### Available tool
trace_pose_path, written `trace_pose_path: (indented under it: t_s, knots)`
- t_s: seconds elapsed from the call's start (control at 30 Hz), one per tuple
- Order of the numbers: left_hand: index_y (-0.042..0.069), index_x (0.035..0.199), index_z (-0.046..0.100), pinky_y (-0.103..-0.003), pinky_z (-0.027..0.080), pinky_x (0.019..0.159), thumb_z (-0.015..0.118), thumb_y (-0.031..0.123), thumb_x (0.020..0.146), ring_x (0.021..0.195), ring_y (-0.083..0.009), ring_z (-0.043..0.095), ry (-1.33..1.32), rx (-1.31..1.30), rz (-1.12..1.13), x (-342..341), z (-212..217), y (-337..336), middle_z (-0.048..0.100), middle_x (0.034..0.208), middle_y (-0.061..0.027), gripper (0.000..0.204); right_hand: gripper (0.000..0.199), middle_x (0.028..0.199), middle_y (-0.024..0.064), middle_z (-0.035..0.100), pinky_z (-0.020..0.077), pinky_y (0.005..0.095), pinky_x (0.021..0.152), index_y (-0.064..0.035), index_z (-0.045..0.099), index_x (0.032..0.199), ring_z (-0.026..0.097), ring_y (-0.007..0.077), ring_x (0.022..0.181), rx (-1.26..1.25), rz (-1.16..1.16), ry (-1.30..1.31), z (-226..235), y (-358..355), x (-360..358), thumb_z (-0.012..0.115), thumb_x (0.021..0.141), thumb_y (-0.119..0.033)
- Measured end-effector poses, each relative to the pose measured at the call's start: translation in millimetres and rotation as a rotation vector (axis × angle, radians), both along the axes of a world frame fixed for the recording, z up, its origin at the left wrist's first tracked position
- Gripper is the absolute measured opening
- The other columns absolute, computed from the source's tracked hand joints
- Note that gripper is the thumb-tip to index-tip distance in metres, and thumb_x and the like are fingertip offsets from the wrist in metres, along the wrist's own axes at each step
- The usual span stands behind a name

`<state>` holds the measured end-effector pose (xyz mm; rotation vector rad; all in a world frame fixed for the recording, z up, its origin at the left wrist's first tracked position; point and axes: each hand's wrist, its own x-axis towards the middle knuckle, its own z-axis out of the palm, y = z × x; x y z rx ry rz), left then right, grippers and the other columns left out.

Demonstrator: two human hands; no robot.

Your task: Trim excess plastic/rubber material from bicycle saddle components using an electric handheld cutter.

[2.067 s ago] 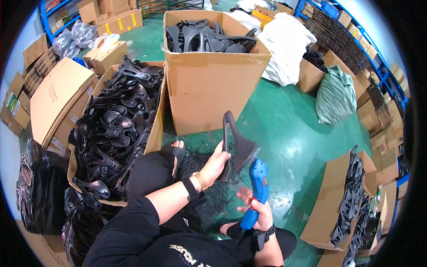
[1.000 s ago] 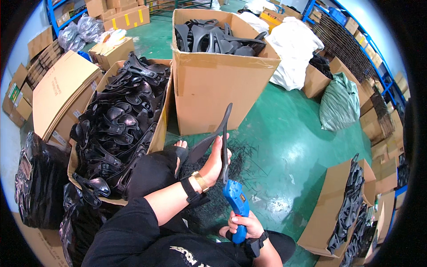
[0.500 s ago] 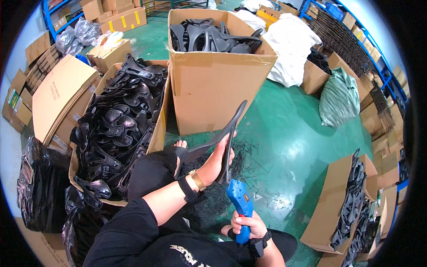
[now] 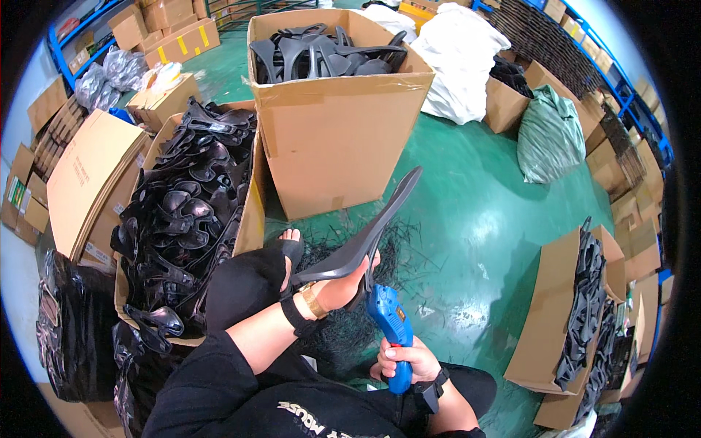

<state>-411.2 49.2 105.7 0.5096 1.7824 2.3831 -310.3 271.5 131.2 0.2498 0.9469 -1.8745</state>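
Note:
My left hand point(image 4: 342, 290) is closed on a long, curved, dark grey moulded part point(image 4: 350, 252), raised in front of me. Its broad end lies over my palm and its narrow end points up and away; some of my fingers are hidden behind it. My right hand point(image 4: 415, 359) grips the handle of a blue handheld power tool point(image 4: 388, 315), held upright. The tool's head is right by the lower edge of the part, but whether they touch I cannot tell.
Black moulded parts fill a low carton point(image 4: 191, 197) at left; dark grey ones fill a tall carton point(image 4: 343, 139) ahead. Thin black trimmings point(image 4: 339, 350) litter the green floor between my feet. At right stands another carton point(image 4: 544, 314) of parts; a green sack point(image 4: 549, 139) sits farther back.
My left hand has turned the moulded part, so its broad face now shows over my palm. The blue tool has shifted slightly left and up, and the whole view has moved a little.

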Motion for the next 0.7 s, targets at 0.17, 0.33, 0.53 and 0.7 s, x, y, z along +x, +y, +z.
trace_pose_path:
  t_s: [0.17, 0.33, 0.53, 0.7]
  knots:
    - [0.001, 0.115, 0.049, -0.031, 0.039, 0.090, 0.036, 0.038, 0.102, 0.098, -0.0129, 0.047, 0.046, -0.114, -0.013, 7, 0, 0, 0.053, 0.105, -0.0051, 0.042, 0.009, 0.066, 0.0065, 0.052, 0.0460, 0.0403, 0.060, -0.0029, 0.054, 0.088, 0.054, 0.0182, 0.060, -0.102, -0.085, -0.041, -2, 1, -4, 0.062, 0.084, -0.007]
    - [-0.001, 0.133, 0.039, -0.031, 0.031, 0.103, 0.032, 0.044, 0.101, 0.116, -0.0116, 0.036, -0.043, -0.076, -0.056, 14, -16, 0, 0.045, 0.128, -0.0062, 0.055, 0.010, 0.067, 0.0063, 0.052, 0.0464, 0.0340, 0.056, -0.0028, 0.054, 0.088, 0.053, 0.0163, 0.061, -0.049, -0.157, 0.022, 5, -7, -10, 0.063, 0.083, -0.007]
    - [-0.002, 0.139, 0.031, -0.031, 0.039, 0.094, 0.032, 0.036, 0.101, 0.101, -0.0159, 0.045, 0.097, -0.219, -0.094, 25, -8, 2, 0.045, 0.113, -0.0042, 0.054, 0.012, 0.067, 0.0044, 0.051, 0.0450, 0.0271, 0.053, -0.0032, 0.055, 0.087, 0.051, 0.0138, 0.061, 0.023, -0.258, 0.049, 7, -8, -12, 0.065, 0.082, -0.007]
    - [0.006, 0.127, 0.042, -0.024, 0.036, 0.072, 0.050, 0.030, 0.098, 0.080, -0.0077, 0.039, -0.145, 0.171, -0.247, 33, 3, 9, 0.042, 0.090, 0.0027, 0.039, 0.014, 0.066, 0.0026, 0.048, 0.0443, 0.0274, 0.052, -0.0039, 0.054, 0.085, 0.049, 0.0131, 0.060, -0.008, -0.301, 0.043, 9, -3, -17, 0.066, 0.081, -0.009]
